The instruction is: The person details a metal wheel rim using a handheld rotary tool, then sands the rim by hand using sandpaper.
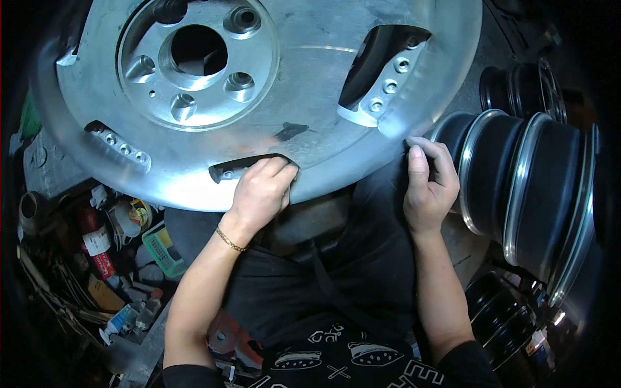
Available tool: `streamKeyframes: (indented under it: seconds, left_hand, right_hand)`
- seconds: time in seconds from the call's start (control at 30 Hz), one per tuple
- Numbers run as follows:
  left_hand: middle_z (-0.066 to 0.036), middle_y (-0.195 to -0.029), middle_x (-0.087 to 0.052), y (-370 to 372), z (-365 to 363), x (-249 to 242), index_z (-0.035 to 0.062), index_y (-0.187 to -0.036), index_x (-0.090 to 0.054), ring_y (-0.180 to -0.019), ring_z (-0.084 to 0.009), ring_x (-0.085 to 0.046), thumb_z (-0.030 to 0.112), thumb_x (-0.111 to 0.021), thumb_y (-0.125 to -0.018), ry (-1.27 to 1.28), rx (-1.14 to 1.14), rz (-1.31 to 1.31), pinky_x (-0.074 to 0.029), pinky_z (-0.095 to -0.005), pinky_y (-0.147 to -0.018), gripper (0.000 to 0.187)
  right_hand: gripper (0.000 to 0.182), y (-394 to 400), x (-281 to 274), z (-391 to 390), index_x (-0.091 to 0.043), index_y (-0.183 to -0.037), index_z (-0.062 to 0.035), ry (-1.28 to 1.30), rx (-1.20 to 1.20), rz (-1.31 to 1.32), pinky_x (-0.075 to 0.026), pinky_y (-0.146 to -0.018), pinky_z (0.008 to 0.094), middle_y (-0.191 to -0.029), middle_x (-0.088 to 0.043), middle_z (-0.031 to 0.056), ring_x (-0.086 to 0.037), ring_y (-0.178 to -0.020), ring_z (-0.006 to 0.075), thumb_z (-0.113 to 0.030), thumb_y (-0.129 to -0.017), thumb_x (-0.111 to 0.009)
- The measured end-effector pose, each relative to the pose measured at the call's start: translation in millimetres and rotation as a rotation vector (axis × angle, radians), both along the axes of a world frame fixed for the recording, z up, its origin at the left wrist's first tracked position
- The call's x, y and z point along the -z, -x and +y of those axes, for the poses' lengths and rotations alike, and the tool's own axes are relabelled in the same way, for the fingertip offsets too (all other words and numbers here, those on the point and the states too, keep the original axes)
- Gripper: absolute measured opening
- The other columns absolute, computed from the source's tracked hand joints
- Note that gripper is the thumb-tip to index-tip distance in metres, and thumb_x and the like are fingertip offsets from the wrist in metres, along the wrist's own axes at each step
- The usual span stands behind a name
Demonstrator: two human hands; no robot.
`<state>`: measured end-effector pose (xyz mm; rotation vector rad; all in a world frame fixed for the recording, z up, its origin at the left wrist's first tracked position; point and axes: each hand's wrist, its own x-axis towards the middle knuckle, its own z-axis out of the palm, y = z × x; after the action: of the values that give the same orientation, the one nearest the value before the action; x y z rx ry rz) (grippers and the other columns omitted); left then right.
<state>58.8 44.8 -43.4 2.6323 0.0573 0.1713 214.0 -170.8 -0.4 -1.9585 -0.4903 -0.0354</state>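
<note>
A large silver metal wheel (310, 145) fills the upper part of the head view, its face tilted toward me. It has a round centre bore, a ring of bolt holes and several cut-out windows with small holes in their walls. My left hand (262, 187) is closed at the lower window, its fingers curled over the window's edge and their tips hidden inside. Beside the wheel's lower right edge, my right hand (432, 187) is raised with thumb and fingers bent together in a pinch. Whatever may be between those fingertips is too small to make out.
Black wheel barrels with bright rims (511, 181) stand close to my right arm. More dark wheels (501, 317) lie below them. On the left is clutter: a green plastic basket (163, 251), a red bottle (97, 239) and a blue-labelled container (119, 318).
</note>
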Motion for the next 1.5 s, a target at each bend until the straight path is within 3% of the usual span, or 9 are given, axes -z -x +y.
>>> streamKeyframes:
  seconds: [0.53,0.93,1.0,1.07,1.1,1.13,1.2,1.3,1.5]
  left_hand:
    - [-0.012,-0.091,-0.065,5.2,5.1,3.5,0.0045,-0.096,-0.067,-0.085,-0.0310,-0.064,-0.001,-0.071,-0.072,-0.021,-0.009,-0.005,-0.053,-0.0398,-0.075,0.025]
    - [-0.010,-0.086,-0.061,-3.1,1.4,-0.2,0.0040,-0.087,-0.063,-0.082,-0.0287,-0.062,0.000,-0.068,-0.071,-0.029,0.019,-0.057,-0.053,-0.0380,-0.073,0.017]
    - [-0.010,-0.087,-0.062,1.3,3.7,-5.3,0.0039,-0.089,-0.064,-0.083,-0.0287,-0.063,-0.001,-0.069,-0.071,-0.025,0.021,-0.046,-0.053,-0.0375,-0.074,0.020]
    - [-0.010,-0.089,-0.064,10.9,6.2,-15.6,0.0042,-0.095,-0.067,-0.081,-0.0302,-0.062,-0.004,-0.070,-0.070,0.098,-0.081,-0.143,-0.054,-0.0371,-0.074,0.027]
    - [-0.009,-0.088,-0.065,19.9,5.6,-22.5,0.0034,-0.107,-0.065,-0.074,-0.0245,-0.063,-0.005,-0.071,-0.078,0.146,-0.129,-0.199,-0.055,-0.0340,-0.070,0.031]
    - [-0.009,-0.088,-0.065,26.9,-4.3,-37.7,0.0034,-0.107,-0.065,-0.074,-0.0245,-0.063,-0.005,-0.071,-0.078,0.149,-0.135,-0.204,-0.055,-0.0340,-0.070,0.031]
    - [-0.007,-0.086,-0.065,40.5,-31.1,-71.3,0.0024,-0.112,-0.060,-0.068,-0.0153,-0.062,-0.002,-0.069,-0.087,1.027,-0.661,-0.010,-0.052,-0.0279,-0.063,0.027]
    - [-0.007,-0.086,-0.064,61.8,-51.6,-75.7,0.0026,-0.109,-0.056,-0.064,-0.0087,-0.057,-0.002,-0.069,-0.089,1.739,-0.838,0.016,-0.044,-0.0205,-0.054,0.024]
    - [-0.006,-0.089,-0.064,79.8,-60.6,-80.1,0.0012,-0.109,-0.057,-0.071,-0.0101,-0.060,0.008,-0.064,-0.095,1.880,-0.947,0.196,-0.046,-0.0223,-0.060,0.018]
  right_hand:
    - [0.013,-1.6,2.0,-3.7,-0.071,-0.097,0.0025,-0.046,0.015,0.024,-0.034,-0.055,0.0209,-0.080,-0.059,0.0017,-0.041,-0.060,0.0048,-0.006,-0.088,-0.066]
    - [0.013,0.8,-0.4,1.8,-0.070,-0.096,0.0032,-0.035,0.000,0.008,-0.034,-0.056,0.0209,-0.080,-0.060,0.0020,-0.040,-0.060,0.0039,-0.006,-0.088,-0.066]
    - [0.013,3.2,-2.5,2.4,-0.070,-0.096,0.0029,-0.002,0.026,0.015,-0.038,-0.057,0.0230,-0.080,-0.061,0.0049,-0.048,-0.062,0.0094,-0.006,-0.087,-0.066]
    - [0.013,5.1,-6.6,1.8,-0.070,-0.097,0.0021,0.040,-0.077,-0.173,-0.041,-0.059,0.0257,-0.080,-0.062,0.0067,-0.053,-0.065,0.0145,-0.005,-0.086,-0.066]
    - [0.014,8.5,-9.6,-0.7,-0.070,-0.098,0.0013,0.091,-0.174,-0.352,-0.044,-0.061,0.0285,-0.081,-0.063,0.0086,-0.058,-0.068,0.0196,-0.004,-0.085,-0.066]
    - [0.024,18.5,-15.7,1.5,-0.069,-0.100,-0.0013,0.127,-0.250,-0.382,-0.048,-0.065,0.0338,-0.081,-0.064,0.0107,-0.062,-0.075,0.0282,0.000,-0.075,-0.069]
    - [0.046,39.7,-23.4,4.0,-0.072,-0.105,-0.0091,0.120,-0.515,-0.266,-0.051,-0.069,0.0360,-0.090,-0.063,0.0079,-0.061,-0.079,0.0266,0.001,-0.060,-0.072]
    - [0.041,77.9,-21.6,13.7,-0.074,-0.106,-0.0168,0.129,-0.803,-0.134,-0.052,-0.066,0.0351,-0.097,-0.062,0.0057,-0.060,-0.078,0.0253,-0.005,-0.067,-0.075]
    - [0.028,87.9,-23.2,29.6,-0.072,-0.099,-0.0080,0.083,-0.883,-0.073,-0.052,-0.068,0.0327,-0.093,-0.065,0.0075,-0.063,-0.079,0.0241,-0.002,-0.071,-0.076]
